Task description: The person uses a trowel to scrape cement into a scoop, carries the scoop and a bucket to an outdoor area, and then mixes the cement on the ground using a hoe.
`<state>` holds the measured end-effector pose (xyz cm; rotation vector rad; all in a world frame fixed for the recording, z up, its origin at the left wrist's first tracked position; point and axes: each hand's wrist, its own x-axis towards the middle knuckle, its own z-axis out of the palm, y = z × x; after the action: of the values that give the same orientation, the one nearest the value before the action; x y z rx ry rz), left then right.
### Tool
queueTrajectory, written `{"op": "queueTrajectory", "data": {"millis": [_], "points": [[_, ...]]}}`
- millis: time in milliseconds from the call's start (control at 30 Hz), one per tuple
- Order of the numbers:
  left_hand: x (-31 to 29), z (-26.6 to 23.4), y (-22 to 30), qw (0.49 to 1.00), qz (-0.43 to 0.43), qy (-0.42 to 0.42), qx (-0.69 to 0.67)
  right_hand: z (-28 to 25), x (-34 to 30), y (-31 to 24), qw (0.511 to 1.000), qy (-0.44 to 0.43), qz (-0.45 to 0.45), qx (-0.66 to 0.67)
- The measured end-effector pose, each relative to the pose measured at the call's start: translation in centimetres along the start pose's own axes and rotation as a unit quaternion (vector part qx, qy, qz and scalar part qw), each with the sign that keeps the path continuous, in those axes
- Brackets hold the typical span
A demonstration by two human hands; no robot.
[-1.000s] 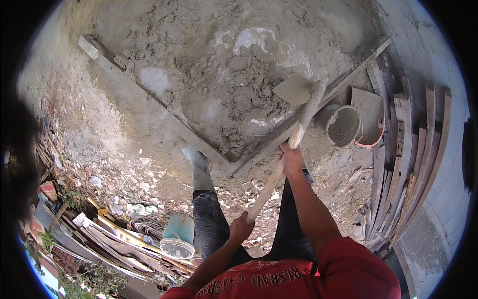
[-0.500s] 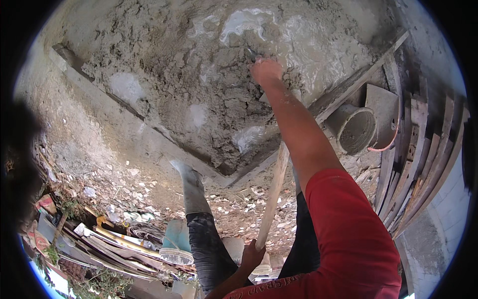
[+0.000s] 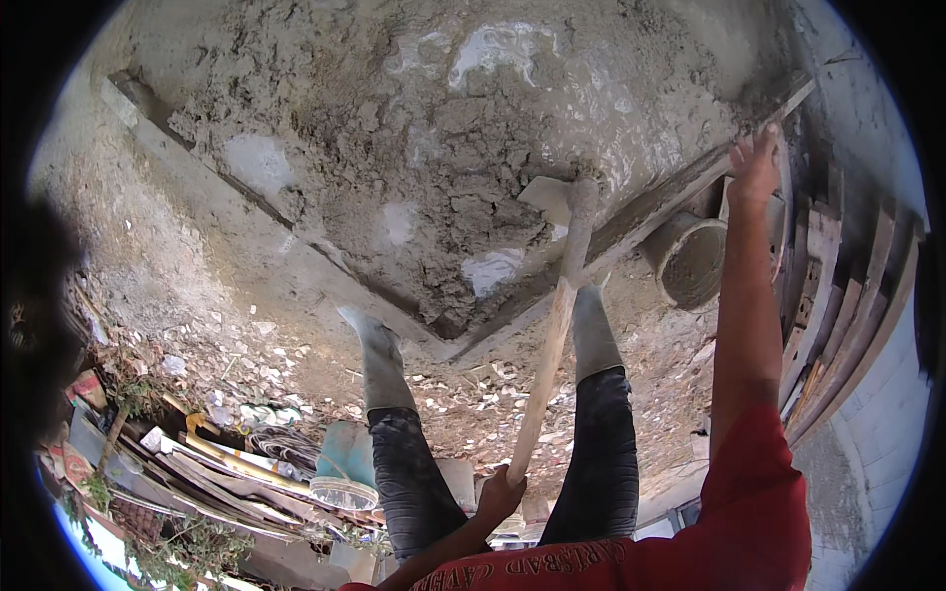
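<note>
My left hand (image 3: 501,495) is closed round the lower end of the wooden handle of a hoe (image 3: 547,384). The hoe slants away from me, its metal blade resting on wet grey mortar (image 3: 384,148). Stretched out to the far right, my right hand (image 3: 755,167) has its fingers spread, with nothing visible in them. It is beside the far end of the right-hand board (image 3: 680,197); whether it touches the board I cannot tell. Just below and left of that hand, a mortar-stained bucket (image 3: 693,261) lies tipped with its mouth toward me.
A second board (image 3: 256,209) edges the mortar on the left and meets the right one in a near corner. Long planks (image 3: 838,305) are stacked at the right. Rubble (image 3: 473,394) covers the ground round my boots. A teal bucket (image 3: 345,463) stands near my left leg.
My right hand has moved from the mortar out to the far right, past the board. A small dark object seen beside it in the mortar is no longer visible. My left hand still grips the hoe.
</note>
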<state>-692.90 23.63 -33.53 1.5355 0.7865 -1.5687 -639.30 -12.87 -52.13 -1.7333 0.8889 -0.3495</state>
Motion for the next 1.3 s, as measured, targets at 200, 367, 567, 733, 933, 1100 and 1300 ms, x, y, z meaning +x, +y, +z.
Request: {"op": "queueTrajectory", "data": {"millis": [200, 367, 567, 733, 933, 1100, 1300], "points": [[-1.6, -1.5, 3.5, 1.0, 0.008, -0.016, -0.008, -7.2, -31.5, 9.4, 0.799, -0.41, 0.428, -0.101], [-2.4, -1.4, 0.1, 0.997, 0.011, 0.034, -0.065, -2.7, -39.5, 3.7, 0.876, -0.245, 0.406, -0.087], [-0.3, -4.1, 5.5, 0.974, 0.078, 0.105, -0.187, 5.1, -38.3, -12.4, 0.882, -0.383, 0.252, -0.104], [0.9, 0.7, 4.5, 0.928, -0.061, 0.0, -0.367, 6.5, -41.0, 2.1, 0.838, -0.423, 0.077, -0.336], [-0.3, 5.2, 4.3, 0.916, -0.08, -0.047, -0.391, 1.8, -41.3, 10.4, 0.804, -0.441, 0.239, -0.32], [-2.0, 17.1, 1.1, 0.946, 0.019, 0.055, -0.318, -6.2, -38.9, 5.2, 0.781, -0.469, 0.305, -0.279], [-1.9, 15.5, 0.1, 0.931, 0.06, 0.093, -0.349, -6.9, -44.3, 0.7, 0.82, -0.465, 0.088, -0.323]]}}
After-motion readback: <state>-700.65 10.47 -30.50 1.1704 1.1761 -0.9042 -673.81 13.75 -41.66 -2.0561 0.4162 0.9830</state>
